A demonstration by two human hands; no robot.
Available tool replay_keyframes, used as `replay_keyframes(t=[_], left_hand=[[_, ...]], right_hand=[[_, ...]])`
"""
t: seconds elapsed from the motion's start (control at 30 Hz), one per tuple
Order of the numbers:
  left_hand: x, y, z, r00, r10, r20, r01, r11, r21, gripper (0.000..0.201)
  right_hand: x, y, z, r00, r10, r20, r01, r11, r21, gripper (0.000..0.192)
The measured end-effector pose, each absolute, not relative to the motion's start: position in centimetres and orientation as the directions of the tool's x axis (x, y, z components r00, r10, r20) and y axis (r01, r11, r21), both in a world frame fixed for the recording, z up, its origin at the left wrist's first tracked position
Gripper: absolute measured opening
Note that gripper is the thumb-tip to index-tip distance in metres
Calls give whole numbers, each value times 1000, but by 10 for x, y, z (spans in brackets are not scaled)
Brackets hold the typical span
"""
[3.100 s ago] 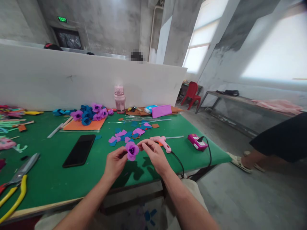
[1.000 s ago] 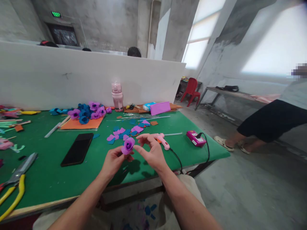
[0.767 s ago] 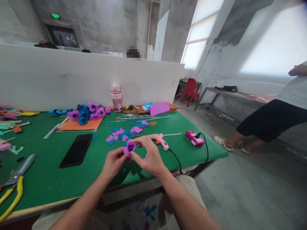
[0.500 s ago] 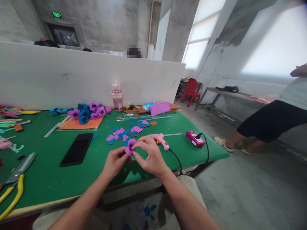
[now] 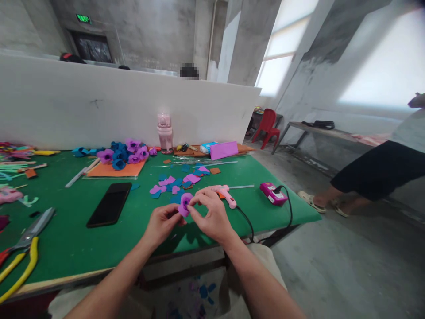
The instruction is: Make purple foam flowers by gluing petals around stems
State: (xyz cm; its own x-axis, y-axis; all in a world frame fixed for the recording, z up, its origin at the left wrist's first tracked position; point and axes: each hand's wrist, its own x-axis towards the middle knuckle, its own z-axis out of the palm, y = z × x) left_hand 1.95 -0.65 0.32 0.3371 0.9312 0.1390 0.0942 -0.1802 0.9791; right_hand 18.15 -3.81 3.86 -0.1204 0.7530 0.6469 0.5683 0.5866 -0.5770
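Observation:
A small purple paper flower (image 5: 184, 206) is held up between my two hands above the near part of the green table (image 5: 139, 239). My left hand (image 5: 163, 223) is closed, pinching it from the left and below. My right hand (image 5: 211, 215) pinches its right side with thumb and forefinger. Past the flower lie loose purple and blue petal pieces (image 5: 191, 178). Just beyond my right hand rests a pink glue gun (image 5: 228, 197), partly covered by the hand.
Finished purple and blue flowers (image 5: 121, 155) lie on an orange sheet, with a black phone (image 5: 109, 204) nearer me. Yellow-handled shears (image 5: 29, 248) lie far left. A pink bottle (image 5: 164, 133) stands by the white partition. A magenta power box (image 5: 273, 193) sits right. Someone stands at far right.
The view has shifted slightly, so the table's contents appear a little further right. Both hands keep their pinch on the flower, with hardly any other movement.

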Motion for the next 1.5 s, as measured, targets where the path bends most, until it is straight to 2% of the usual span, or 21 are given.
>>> replay_keyframes(t=[0.2,0.47,0.83,0.97,1.07,1.17,1.27,1.33,1.4,1.5], left_hand=[[20,-7,5,328,936,125,105,-168,980,17],[20,-6,4,325,936,139,116,-185,976,16],[19,-7,1,363,916,170,118,-226,967,16],[17,-4,-1,301,921,246,122,-293,948,16],[14,0,-4,202,923,328,168,-362,917,16],[12,2,-6,139,925,354,175,-375,910,16],[13,1,-3,128,935,331,146,-348,926,16],[15,-1,-1,144,951,274,118,-291,950,16],[17,-3,2,180,964,194,49,-206,977,17],[20,-5,3,259,961,99,-117,-70,991,19]], right_hand=[[184,-41,44,-144,745,651,500,623,-602,6],[181,-41,40,-149,734,663,602,599,-528,3],[178,-38,36,-135,717,684,641,589,-492,9],[180,-40,38,-38,712,701,558,597,-576,4],[185,-39,40,83,756,649,429,561,-708,14],[189,-37,39,22,818,574,337,534,-775,22],[186,-35,34,-103,839,534,374,530,-761,53],[181,-36,30,-91,817,570,456,543,-705,65],[176,-36,26,-31,766,642,538,554,-635,55],[169,-38,24,-1,698,716,616,564,-549,20]])
